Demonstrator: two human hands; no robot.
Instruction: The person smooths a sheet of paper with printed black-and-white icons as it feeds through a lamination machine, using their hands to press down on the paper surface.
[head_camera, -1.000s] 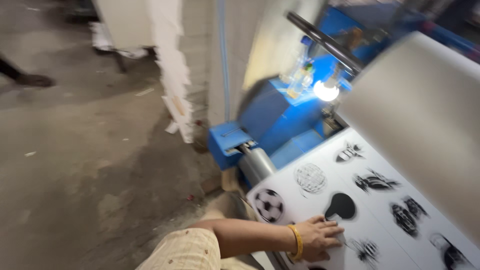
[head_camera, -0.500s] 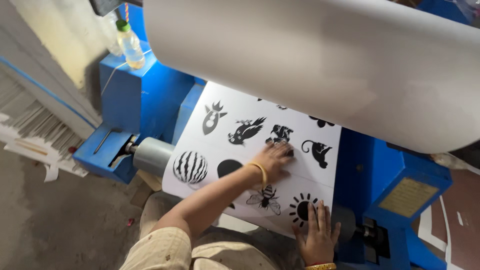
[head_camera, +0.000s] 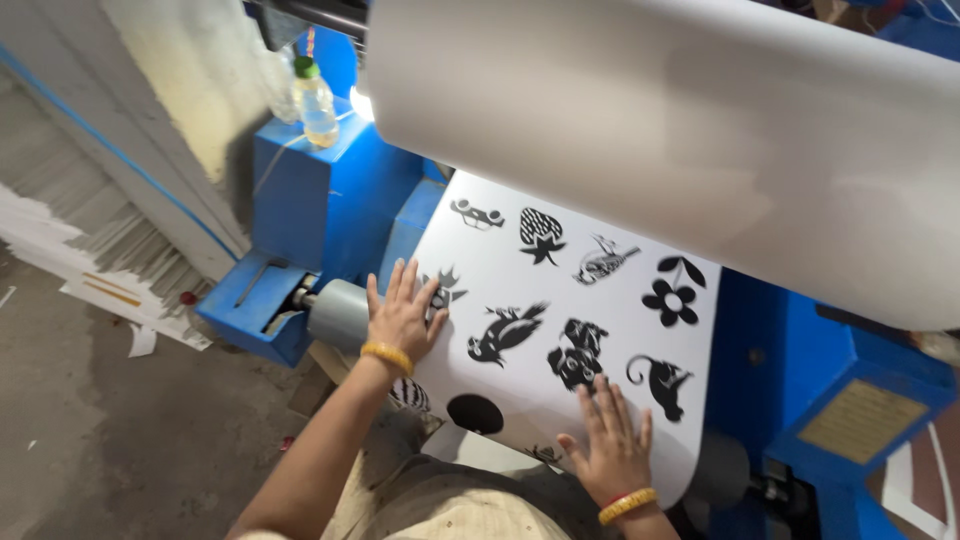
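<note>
A white sheet (head_camera: 600, 310) printed with black animal, fruit and flower shapes hangs down from a big white roll (head_camera: 680, 130) on a blue machine (head_camera: 330, 200). My left hand (head_camera: 402, 312) lies flat and open on the sheet's left edge, next to a grey roller end (head_camera: 338, 313). My right hand (head_camera: 607, 440) presses flat on the sheet's lower part, fingers spread, just below a black cat-like shape. Both wrists wear yellow bangles. Neither hand grips anything.
A clear plastic bottle (head_camera: 315, 100) with a green cap stands on top of the machine's left housing. White paper scraps (head_camera: 100, 290) lie along the wall base on the concrete floor (head_camera: 110, 440). The machine's blue right housing (head_camera: 850, 420) carries a brass-coloured plate.
The view swung from the floor to the sheet. The sheet has fed downward, showing new shapes. My left hand shifted to the sheet's left edge; my right hand moved up onto the sheet.
</note>
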